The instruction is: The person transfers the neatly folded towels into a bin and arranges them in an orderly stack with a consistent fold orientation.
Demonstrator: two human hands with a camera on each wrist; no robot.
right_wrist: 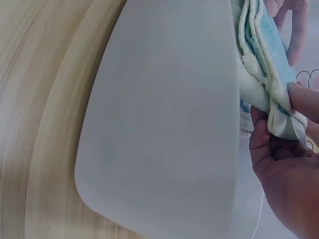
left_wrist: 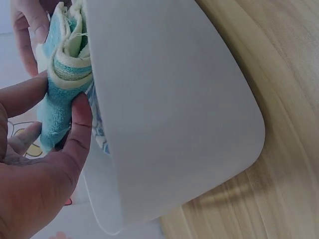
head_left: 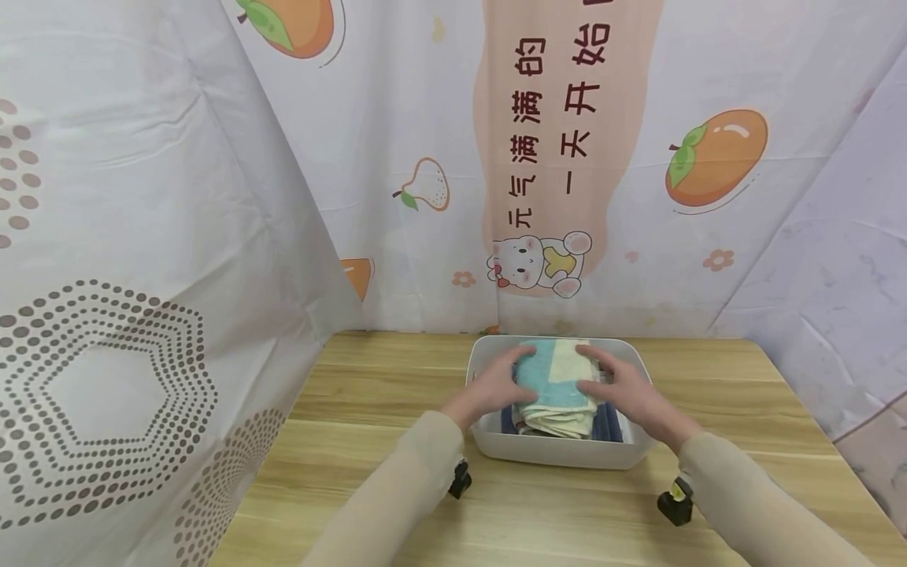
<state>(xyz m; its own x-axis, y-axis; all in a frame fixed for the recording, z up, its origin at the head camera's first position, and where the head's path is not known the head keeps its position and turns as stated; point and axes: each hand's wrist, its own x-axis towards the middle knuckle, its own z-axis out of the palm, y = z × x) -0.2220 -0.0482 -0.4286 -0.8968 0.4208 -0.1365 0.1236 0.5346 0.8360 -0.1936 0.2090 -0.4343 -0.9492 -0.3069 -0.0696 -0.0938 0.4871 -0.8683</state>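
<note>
A folded towel in light blue and cream lies at the top of a pile inside a white plastic bin. My left hand holds its left side; in the left wrist view the thumb and fingers curl round the towel's rolled fold. The towel's right end is pinched by my right hand, and the right wrist view shows layered edges there. Beneath it are cream cloth layers and dark blue fabric, partly hidden by the towel.
The bin stands on a wood-grain table near its back edge. Behind hangs a white curtain printed with fruit and characters; another patterned sheet hangs at the left. Black wrist devices sit under both sleeves.
</note>
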